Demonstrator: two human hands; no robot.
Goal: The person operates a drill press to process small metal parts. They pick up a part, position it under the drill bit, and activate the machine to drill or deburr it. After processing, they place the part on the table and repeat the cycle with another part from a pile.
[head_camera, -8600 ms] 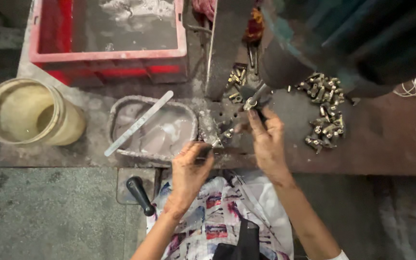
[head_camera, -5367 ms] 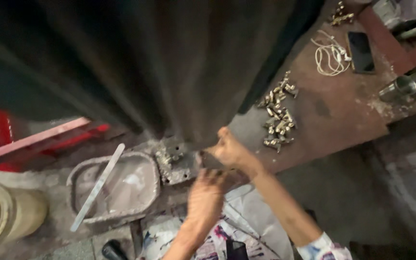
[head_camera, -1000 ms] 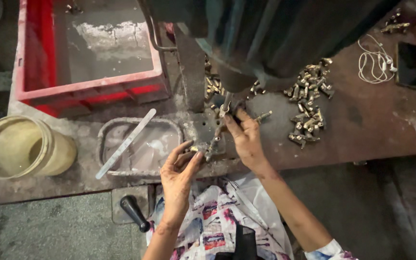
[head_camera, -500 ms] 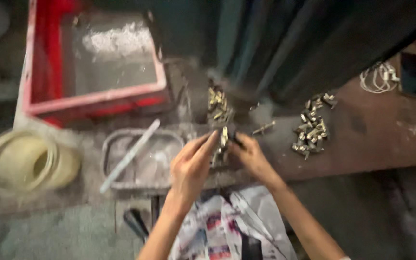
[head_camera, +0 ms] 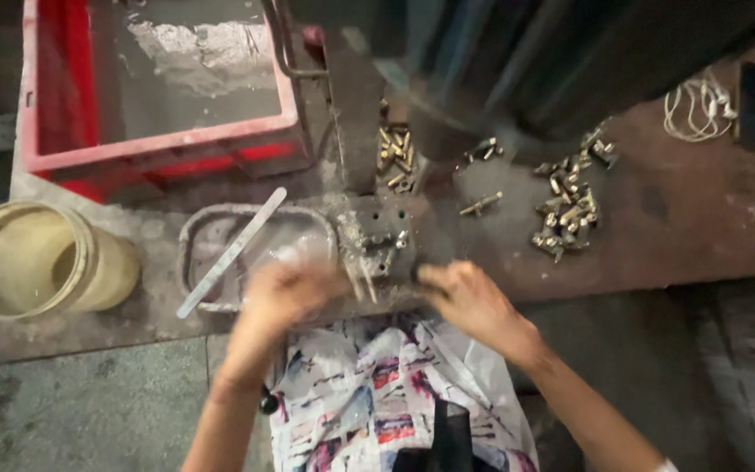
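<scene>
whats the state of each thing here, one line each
left hand: blurred, at the tray's near edge, grip cannot be told
right hand: low beside the metal block, fingers curled, grip unclear
metal block: flat on the bench, holes facing up
red crate: open, grey residue inside
bucket: upright, open, no lid
tray: open, flat stick lying slantwise across it
brass parts: loose, scattered pile

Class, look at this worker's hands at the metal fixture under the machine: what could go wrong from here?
1. Both the left hand and right hand sit beside the metal fixture, below the machine head: a pinch seems possible.
2. The loose brass fittings lie unboxed near the bench edge and could be knocked off.
</scene>
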